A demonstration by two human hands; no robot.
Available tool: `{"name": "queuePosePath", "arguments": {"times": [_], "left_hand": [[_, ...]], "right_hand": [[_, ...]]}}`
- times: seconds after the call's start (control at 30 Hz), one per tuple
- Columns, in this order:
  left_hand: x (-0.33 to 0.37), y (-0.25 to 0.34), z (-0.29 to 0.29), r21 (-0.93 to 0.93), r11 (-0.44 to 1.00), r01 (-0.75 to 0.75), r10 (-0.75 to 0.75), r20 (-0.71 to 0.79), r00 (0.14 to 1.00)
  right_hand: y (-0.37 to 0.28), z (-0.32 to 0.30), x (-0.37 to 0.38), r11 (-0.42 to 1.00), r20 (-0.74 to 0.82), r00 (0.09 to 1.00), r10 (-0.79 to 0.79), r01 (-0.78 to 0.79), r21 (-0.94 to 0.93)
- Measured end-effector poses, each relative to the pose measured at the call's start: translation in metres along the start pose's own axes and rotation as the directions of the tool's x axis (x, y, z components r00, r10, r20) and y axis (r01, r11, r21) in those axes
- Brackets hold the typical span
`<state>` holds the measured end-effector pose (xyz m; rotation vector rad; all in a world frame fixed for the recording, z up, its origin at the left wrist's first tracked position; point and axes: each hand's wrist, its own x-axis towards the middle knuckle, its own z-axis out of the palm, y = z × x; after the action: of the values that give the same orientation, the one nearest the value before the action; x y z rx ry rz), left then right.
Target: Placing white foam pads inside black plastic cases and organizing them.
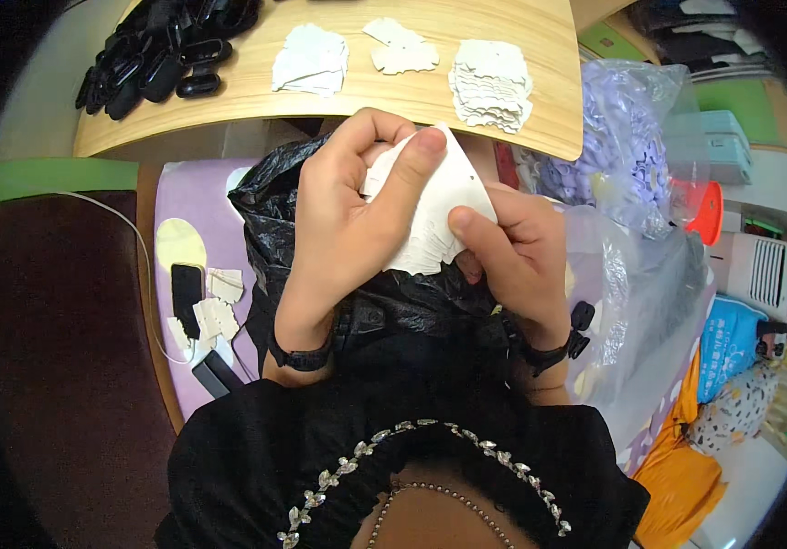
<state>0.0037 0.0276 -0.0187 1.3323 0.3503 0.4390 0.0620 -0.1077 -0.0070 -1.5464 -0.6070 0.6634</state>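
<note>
A stack of white die-cut cards (444, 197) is held between my two hands over my lap, its lower edge fanned into several layers. My left hand (357, 197) grips the stack from the left, with the thumb pressed on its top. Lower on the right side, my right hand (512, 247) pinches the cards between thumb and fingers. Beyond my hands, on the wooden table (393, 96), lie a white card pile (311, 62), a few loose white pieces (401, 48) and a taller fanned pile (491, 84).
Black oval plastic pieces (160, 55) heap at the table's far left. A black plastic bag (270, 215) covers my lap. Left of me lie a phone (187, 291) and white scraps (217, 320). On the right are a clear bag of purple items (617, 137) and a red container (706, 212).
</note>
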Motion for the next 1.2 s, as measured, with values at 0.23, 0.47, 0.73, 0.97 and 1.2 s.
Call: {"name": "queuePosePath", "arguments": {"times": [0.23,0.47,0.73,0.97,1.2], "left_hand": [[-0.001,0.0,-0.005,0.044,0.999,-0.023,0.023,0.006,1.0],[-0.004,0.003,-0.003,-0.022,1.0,-0.021,0.022,0.073,0.997],[-0.004,-0.004,-0.004,0.009,0.996,-0.089,0.089,0.077,0.993],[-0.004,-0.003,-0.002,0.068,0.998,-0.014,0.008,0.093,0.996],[0.003,-0.016,0.001,0.046,0.997,-0.069,0.071,-0.041,0.997]], "right_hand": [[-0.009,0.001,0.0,0.995,0.034,0.994,0.1,-0.101,0.02],[0.003,-0.011,0.006,0.873,0.272,0.934,0.231,-0.323,0.366],[-0.003,-0.001,0.003,0.963,-0.054,0.978,0.203,-0.19,0.191],[0.01,0.003,0.008,0.983,-0.177,0.982,0.065,-0.033,0.179],[0.015,0.001,-0.005,0.907,0.044,0.965,0.26,-0.259,0.332]]}}
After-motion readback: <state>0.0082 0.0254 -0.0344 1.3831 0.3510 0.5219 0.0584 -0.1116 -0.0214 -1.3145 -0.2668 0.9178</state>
